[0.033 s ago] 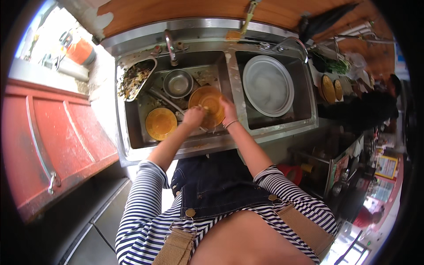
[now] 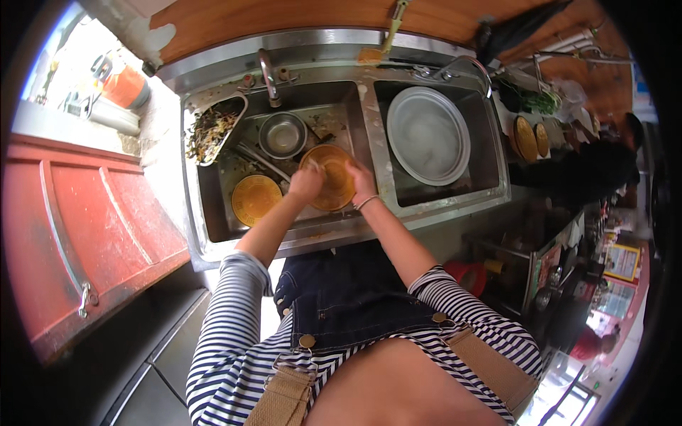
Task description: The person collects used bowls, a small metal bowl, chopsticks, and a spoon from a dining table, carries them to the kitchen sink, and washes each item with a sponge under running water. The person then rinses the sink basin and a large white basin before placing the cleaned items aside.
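Observation:
My right hand (image 2: 362,183) grips the right rim of a round orange bowl (image 2: 339,193) over the left sink basin. Inside the bowl my left hand (image 2: 306,183) is closed, its fingers pressed near the left side; whatever it holds is hidden. Left of that hand lies a second, yellow-orange bowl (image 2: 254,200) on the basin floor. A round steel bowl (image 2: 283,135) rests behind, under the faucet (image 2: 268,77). A long metal handle (image 2: 261,160) runs between these bowls, and its end is out of sight.
Food scraps fill a corner strainer (image 2: 217,131) at the left basin's back corner. A large pale basin of cloudy water (image 2: 428,135) sits in the right sink basin (image 2: 465,188). A brush (image 2: 394,28) leans at the back. To the right, a person in dark clothes (image 2: 597,170) stands by leafy greens (image 2: 534,101).
My left hand has shifted a little up and left within the orange bowl. The whole view has moved slightly; my right hand keeps its hold on the rim.

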Demonstrator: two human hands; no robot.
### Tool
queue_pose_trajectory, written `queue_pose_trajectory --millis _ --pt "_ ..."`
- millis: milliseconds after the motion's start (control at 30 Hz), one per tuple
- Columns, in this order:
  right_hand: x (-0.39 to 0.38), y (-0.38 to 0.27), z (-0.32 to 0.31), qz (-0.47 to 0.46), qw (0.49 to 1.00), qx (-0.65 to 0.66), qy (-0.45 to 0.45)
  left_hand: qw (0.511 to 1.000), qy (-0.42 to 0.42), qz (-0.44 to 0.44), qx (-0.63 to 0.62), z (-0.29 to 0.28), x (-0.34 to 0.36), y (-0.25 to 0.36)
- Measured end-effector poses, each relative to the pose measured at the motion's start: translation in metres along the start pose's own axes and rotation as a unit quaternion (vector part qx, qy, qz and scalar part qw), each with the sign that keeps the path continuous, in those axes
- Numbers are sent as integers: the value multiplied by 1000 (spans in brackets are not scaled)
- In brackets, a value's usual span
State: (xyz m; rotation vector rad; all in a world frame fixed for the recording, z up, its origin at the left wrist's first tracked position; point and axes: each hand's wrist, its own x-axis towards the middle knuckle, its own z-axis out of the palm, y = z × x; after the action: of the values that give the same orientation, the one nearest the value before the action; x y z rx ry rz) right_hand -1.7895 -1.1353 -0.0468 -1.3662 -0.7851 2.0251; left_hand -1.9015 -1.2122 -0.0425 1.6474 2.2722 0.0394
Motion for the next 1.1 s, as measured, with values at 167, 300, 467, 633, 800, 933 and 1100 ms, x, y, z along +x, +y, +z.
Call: queue_pose_trajectory --millis 167,300,467,633,800,933,1100 --pt "14 8 -16 106 991 76 -29 991 -53 69 -104 8 14 -3" --pt "17 6 -14 15 993 115 -36 988 -66 116 -76 7 19 -8" --pt "24 -1 -10 123 990 61 -19 959 79 69 -264 3 12 -9" --pt "36 -7 -16 108 976 156 -106 957 147 226 -105 1 -27 -4" --pt "25 -4 -12 154 981 119 -22 953 122 278 23 -13 -32 -9" --pt "30 -13 -2 208 966 114 -101 982 47 182 -10 -22 -27 -21" --pt "41 -15 12 198 975 92 -41 957 192 216 -23 -27 -25 -21"
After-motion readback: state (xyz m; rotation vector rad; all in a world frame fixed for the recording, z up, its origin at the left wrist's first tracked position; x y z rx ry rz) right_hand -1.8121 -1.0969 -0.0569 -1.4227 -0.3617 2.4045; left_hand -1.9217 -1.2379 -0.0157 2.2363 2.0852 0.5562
